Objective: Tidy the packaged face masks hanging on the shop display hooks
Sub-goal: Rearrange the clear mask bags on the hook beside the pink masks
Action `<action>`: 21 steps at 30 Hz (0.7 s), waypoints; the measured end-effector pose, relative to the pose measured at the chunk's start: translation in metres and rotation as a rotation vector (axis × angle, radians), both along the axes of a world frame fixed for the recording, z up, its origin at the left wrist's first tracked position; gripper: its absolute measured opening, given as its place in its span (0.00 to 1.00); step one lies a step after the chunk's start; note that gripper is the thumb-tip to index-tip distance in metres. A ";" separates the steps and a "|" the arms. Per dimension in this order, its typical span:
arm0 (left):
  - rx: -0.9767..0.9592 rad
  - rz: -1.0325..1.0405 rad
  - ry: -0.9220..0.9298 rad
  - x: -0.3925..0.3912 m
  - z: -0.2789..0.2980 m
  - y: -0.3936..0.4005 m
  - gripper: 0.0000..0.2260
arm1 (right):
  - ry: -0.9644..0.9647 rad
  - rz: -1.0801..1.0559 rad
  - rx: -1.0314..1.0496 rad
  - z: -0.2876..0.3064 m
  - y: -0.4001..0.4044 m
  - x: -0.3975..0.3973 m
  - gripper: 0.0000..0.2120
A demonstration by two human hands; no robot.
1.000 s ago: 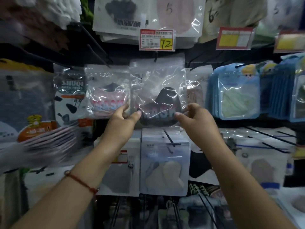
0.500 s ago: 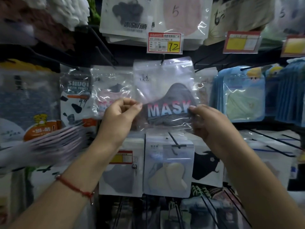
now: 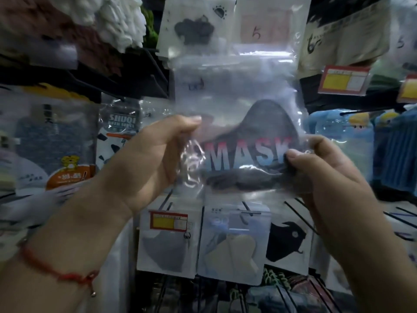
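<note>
Both hands are holding one clear mask packet (image 3: 239,132) at frame centre.
The left hand (image 3: 153,159) and right hand (image 3: 325,168) are pinching its side edges; its top edge is blurring into packets behind.

Head-worn camera, facing the shop display

It looks forward, close to the hanging packets, with the clear mask packet (image 3: 237,132) filling mid-frame and both forearms entering from below.

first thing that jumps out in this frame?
A clear packet with a dark mask inside and big MASK lettering fills the centre, held up in front of the shelves. The left hand pinches its left edge and the right hand its lower right corner. A red string bracelet on the left wrist shows at bottom left.
</note>
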State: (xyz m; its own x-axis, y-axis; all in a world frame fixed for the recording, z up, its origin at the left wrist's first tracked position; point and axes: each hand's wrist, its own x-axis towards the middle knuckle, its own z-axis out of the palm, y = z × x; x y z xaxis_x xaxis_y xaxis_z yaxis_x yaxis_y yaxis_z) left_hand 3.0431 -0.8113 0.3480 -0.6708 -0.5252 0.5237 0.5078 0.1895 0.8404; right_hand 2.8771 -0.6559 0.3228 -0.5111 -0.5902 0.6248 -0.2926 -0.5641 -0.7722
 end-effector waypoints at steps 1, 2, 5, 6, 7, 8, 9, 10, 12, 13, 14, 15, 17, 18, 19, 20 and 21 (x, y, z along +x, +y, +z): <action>0.003 0.027 0.015 0.000 0.002 0.005 0.17 | 0.010 0.034 0.029 -0.001 -0.001 -0.002 0.04; 0.001 0.065 0.035 0.001 0.004 0.009 0.16 | 0.015 0.069 0.059 -0.004 -0.002 -0.005 0.05; -0.013 0.264 0.028 0.001 0.004 0.012 0.14 | 0.051 0.135 0.171 -0.012 -0.009 -0.016 0.07; -0.014 0.312 0.008 0.002 0.002 0.011 0.13 | 0.068 0.145 0.223 -0.014 -0.011 -0.020 0.08; -0.005 0.343 -0.023 0.002 0.001 0.011 0.13 | 0.075 0.168 0.268 -0.016 -0.013 -0.023 0.09; -0.001 0.365 -0.057 0.003 -0.001 0.013 0.15 | 0.076 0.208 0.301 -0.018 -0.013 -0.023 0.10; 0.006 0.386 -0.086 0.003 -0.004 0.015 0.18 | 0.093 0.251 0.323 -0.019 -0.014 -0.023 0.11; 0.003 0.410 -0.104 0.003 -0.008 0.016 0.21 | 0.125 0.275 0.330 -0.021 -0.015 -0.024 0.13; -0.017 0.455 -0.115 0.003 -0.017 0.019 0.22 | 0.184 0.253 0.292 -0.020 -0.016 -0.027 0.16; -0.021 0.467 -0.110 0.004 -0.022 0.019 0.19 | 0.226 0.208 0.257 -0.017 -0.016 -0.029 0.16; -0.013 0.466 -0.099 0.005 -0.025 0.020 0.15 | 0.288 0.151 0.224 -0.013 -0.016 -0.031 0.16; 0.006 0.458 -0.087 0.006 -0.028 0.022 0.12 | 0.359 0.089 0.205 -0.007 -0.016 -0.031 0.18; 0.010 0.437 -0.079 0.009 -0.031 0.022 0.10 | 0.519 -0.036 0.196 0.006 -0.018 -0.029 0.29; -0.008 0.423 -0.082 0.011 -0.032 0.021 0.09 | 0.594 -0.088 0.199 0.013 -0.021 -0.026 0.33; -0.021 0.410 -0.082 0.014 -0.031 0.020 0.09 | 0.664 -0.125 0.200 0.021 -0.025 -0.022 0.34; -0.038 0.402 -0.080 0.016 -0.031 0.016 0.09 | 0.724 -0.155 0.193 0.027 -0.030 -0.018 0.33; -0.046 0.407 -0.081 0.018 -0.030 0.014 0.08 | 0.773 -0.185 0.182 0.034 -0.036 -0.014 0.30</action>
